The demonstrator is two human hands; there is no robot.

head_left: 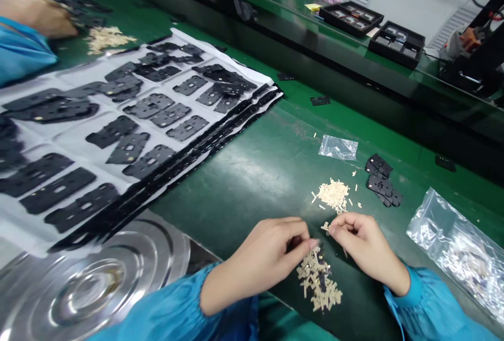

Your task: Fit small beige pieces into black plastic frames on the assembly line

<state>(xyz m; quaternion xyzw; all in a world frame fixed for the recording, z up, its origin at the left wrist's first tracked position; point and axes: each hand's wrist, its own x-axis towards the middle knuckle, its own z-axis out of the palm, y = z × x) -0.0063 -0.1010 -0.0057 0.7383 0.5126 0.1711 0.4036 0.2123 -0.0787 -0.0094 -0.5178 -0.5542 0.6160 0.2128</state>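
Note:
My right hand (364, 241) is closed in a pinch at the edge of a small cream-coloured piece (325, 226). To its left, my left hand (271, 252) has thumb and fingertips together over a pile of small beige pieces (321, 283); whatever it may hold is too small to make out. Some dark bits lie among that pile. Just beyond my right hand is a heap of small cream strips (333, 194), a few of them scattered around it. Several flat black plates (381, 181) are stacked loosely farther right.
Black plates cover a white segmented tray (236, 134) stacked on others at left. A round metal stool (90, 288) stands below it. A small clear bag (338, 148) and a larger bag (459, 246) lie on the green table (236, 183). A co-worker's hand (35, 13) is upper left.

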